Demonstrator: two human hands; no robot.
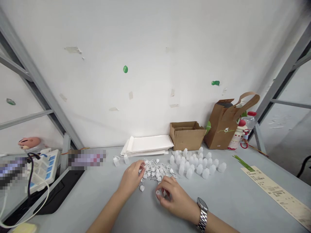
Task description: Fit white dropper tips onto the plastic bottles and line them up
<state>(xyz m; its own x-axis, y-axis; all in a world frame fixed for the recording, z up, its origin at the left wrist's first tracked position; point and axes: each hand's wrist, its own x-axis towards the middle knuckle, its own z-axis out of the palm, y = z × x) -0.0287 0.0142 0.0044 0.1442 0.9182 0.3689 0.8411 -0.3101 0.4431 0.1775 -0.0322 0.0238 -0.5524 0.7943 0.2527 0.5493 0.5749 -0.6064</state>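
Grey table (138,213): R hand (175,198) pinches btl (158,193), neck L, axis approx. sideways; L hand (131,176) half-curled at caps (159,170), hold unclear.

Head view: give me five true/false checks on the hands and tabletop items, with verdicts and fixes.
1. The left hand is at the pile of white looped caps. True.
2. The wristwatch is on the left wrist. False: the wristwatch is on the right wrist.
3. The cap pile lies left of the main bottle cluster. True.
4. The brown paper bag stands left of the cardboard box. False: it stands right.
5. The right hand holds a translucent bottle. True.
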